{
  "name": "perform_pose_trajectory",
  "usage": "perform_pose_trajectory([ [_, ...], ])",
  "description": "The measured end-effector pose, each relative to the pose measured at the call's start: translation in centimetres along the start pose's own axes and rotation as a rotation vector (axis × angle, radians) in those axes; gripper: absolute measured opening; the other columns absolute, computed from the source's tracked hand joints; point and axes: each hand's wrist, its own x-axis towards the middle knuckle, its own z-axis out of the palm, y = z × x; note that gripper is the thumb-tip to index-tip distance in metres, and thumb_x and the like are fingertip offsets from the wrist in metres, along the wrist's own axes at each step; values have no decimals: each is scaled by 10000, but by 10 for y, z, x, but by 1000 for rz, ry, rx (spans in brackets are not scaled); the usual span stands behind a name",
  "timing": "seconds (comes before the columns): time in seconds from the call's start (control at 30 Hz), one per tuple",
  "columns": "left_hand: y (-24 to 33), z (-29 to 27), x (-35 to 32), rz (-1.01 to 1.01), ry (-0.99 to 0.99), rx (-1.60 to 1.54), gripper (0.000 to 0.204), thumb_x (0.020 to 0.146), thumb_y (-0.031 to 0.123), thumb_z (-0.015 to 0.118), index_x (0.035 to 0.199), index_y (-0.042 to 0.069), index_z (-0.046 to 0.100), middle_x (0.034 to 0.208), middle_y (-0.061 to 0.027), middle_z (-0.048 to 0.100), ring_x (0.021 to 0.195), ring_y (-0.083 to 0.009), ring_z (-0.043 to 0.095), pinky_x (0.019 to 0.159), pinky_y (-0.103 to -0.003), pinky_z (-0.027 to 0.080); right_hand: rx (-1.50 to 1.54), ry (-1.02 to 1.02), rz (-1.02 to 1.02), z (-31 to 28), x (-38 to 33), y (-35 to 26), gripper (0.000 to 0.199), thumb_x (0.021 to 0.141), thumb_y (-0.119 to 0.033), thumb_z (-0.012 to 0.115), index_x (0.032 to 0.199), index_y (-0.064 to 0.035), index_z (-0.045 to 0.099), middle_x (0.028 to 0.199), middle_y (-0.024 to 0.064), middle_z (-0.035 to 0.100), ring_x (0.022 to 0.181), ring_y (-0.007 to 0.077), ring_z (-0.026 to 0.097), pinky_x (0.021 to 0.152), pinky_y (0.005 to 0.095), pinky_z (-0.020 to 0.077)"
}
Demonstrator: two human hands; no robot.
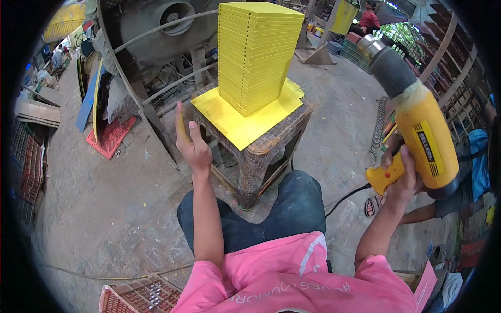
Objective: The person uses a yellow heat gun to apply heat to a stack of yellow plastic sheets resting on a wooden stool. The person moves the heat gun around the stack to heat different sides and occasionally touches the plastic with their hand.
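Note:
A tall stack of yellow sheets (255, 62), with a line of dark dots along its corner, rises from a yellow board (244, 129) on a woven-look stool (257, 172) in front of me. My left hand (194, 146) is raised beside the board's left edge, fingers stretched out, holding nothing. Out to the right, my right hand (409, 180) wraps round the handle of a yellow heat gun (427, 138). Its dark barrel and metal nozzle (370, 47) tilt up and leftward toward the stack, well apart from it. A black cord (344, 202) runs from the handle's base.
Behind the stool stands a large metal machine (156, 31) with a round opening. A red crate (110, 136) and leaning boards (88, 99) are at left; another crate (146, 293) is near my left side. A person in red (369, 20) sits far back; another person's foot (371, 206) shows at right.

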Motion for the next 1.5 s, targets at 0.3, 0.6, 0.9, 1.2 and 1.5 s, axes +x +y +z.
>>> perform_pose_trajectory([
  [0.3,4,0,0,0,-13,-9,415,972,108,381,1346,-64,437,1412,-162,451,1323,-246,395,1108,-336,250,-132,-329,-25,-8,-8,14,325,857,-51,631,1164,8,542,868,149,630,583,139,529,495,247,429],
  [0.6,-6,-7,4,-8,42,-21,411,975,116,399,1345,-58,443,1403,-171,460,1324,-254,399,1102,-344,265,-551,-384,438,-24,-15,21,161,846,-54,680,996,-17,635,822,40,643,572,95,523,496,232,423],
  [0.9,-3,-1,2,-3,19,28,419,964,121,442,1345,-54,449,1389,-194,474,1319,-286,418,1089,-360,296,-172,-117,105,0,6,7,321,866,-50,621,1170,15,540,913,160,621,571,144,529,478,249,425],
  [1.2,-7,6,-1,-8,4,-26,422,950,107,449,1334,-67,452,1386,-209,471,1327,-316,405,1097,-380,289,-149,-203,-52,15,-1,-3,359,876,-78,583,1204,36,492,870,174,589,550,143,517,494,233,409],
  [1.5,-11,8,0,22,1,-12,431,983,147,415,1368,-48,424,1409,-172,460,1321,-248,410,1094,-332,276,-479,-448,103,-12,-28,8,342,875,-105,617,1180,19,526,924,162,625,638,162,559,574,267,441],
])
